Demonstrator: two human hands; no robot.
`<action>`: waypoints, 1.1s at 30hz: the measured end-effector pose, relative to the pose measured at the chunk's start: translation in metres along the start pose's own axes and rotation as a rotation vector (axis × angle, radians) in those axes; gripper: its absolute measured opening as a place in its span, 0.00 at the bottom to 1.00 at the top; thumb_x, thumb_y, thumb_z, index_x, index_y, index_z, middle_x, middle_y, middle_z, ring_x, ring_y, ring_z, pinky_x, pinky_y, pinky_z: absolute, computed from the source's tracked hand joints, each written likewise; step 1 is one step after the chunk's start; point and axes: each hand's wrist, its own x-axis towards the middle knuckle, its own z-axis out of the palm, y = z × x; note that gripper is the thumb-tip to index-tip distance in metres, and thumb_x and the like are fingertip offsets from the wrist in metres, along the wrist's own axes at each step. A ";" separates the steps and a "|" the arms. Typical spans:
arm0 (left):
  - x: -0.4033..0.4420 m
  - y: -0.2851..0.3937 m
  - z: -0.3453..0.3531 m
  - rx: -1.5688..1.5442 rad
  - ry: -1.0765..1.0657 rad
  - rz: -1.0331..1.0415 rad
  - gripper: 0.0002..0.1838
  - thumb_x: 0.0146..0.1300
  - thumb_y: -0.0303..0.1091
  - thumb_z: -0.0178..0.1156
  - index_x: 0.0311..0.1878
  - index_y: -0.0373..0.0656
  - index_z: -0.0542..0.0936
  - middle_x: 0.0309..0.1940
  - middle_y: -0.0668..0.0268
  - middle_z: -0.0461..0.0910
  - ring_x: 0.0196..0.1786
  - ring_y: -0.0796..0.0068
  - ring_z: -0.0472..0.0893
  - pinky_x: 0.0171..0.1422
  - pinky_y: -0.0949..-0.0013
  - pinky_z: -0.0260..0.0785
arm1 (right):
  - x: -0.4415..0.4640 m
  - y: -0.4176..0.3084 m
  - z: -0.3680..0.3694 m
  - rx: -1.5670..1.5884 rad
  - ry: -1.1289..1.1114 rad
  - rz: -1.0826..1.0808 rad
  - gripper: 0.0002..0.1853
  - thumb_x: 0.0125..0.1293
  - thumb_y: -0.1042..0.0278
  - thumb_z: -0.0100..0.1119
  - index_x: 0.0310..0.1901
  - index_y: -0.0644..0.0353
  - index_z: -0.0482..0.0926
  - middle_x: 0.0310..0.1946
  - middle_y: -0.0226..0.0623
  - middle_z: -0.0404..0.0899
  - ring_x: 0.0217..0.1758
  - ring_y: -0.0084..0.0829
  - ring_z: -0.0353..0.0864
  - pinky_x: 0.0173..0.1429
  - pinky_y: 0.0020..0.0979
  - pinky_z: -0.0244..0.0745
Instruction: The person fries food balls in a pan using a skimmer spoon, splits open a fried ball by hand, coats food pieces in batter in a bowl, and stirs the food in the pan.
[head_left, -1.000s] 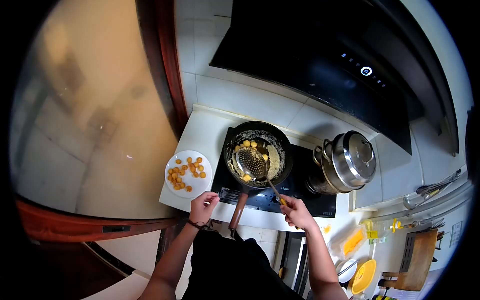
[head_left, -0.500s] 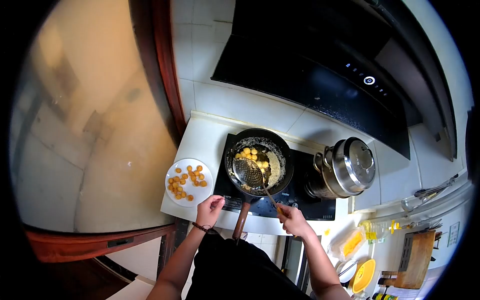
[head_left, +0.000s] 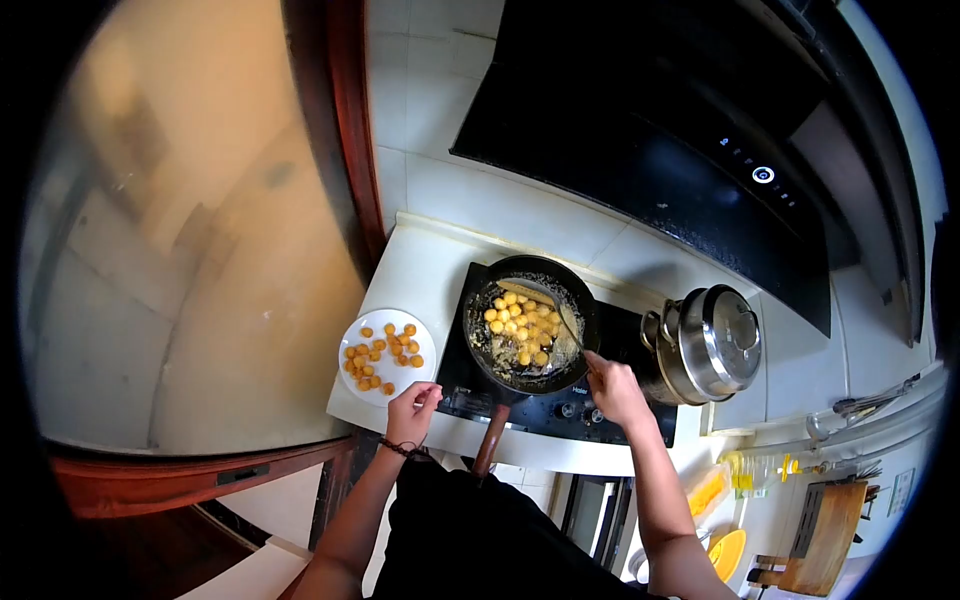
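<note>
My right hand (head_left: 616, 392) is closed round the handle of a perforated skimmer (head_left: 528, 291), whose head tilts at the far side of the wok (head_left: 590, 352). Several golden round balls (head_left: 520, 318) sit in bubbling oil below and beside the skimmer. My left hand (head_left: 412, 412) hovers over the counter's front edge with its fingers curled together, and nothing shows in them. It is just right of a white plate (head_left: 352, 332) with several browner fried balls (head_left: 378, 345) on it. The wok's wooden handle (head_left: 490, 440) points towards me, untouched.
The wok stands on a black cooktop (head_left: 545, 408). A lidded steel pot (head_left: 705, 345) occupies its right side. Above hangs a dark range hood (head_left: 650, 170). An oil bottle (head_left: 745, 470), a yellow bowl (head_left: 728, 553) and a cutting board (head_left: 825, 540) are at the right.
The skimmer has moved from the wok's near left to its far side, uncovering more balls. My right hand has moved up and right with it. My left hand stays beside the plate.
</note>
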 end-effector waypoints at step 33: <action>0.006 -0.007 0.018 -0.098 -0.075 -0.066 0.11 0.72 0.34 0.64 0.47 0.34 0.83 0.34 0.65 0.87 0.38 0.82 0.85 0.44 0.76 0.78 | -0.085 -0.019 -0.082 -0.417 -0.328 0.109 0.22 0.65 0.71 0.59 0.61 0.49 0.81 0.36 0.47 0.83 0.40 0.51 0.84 0.48 0.46 0.81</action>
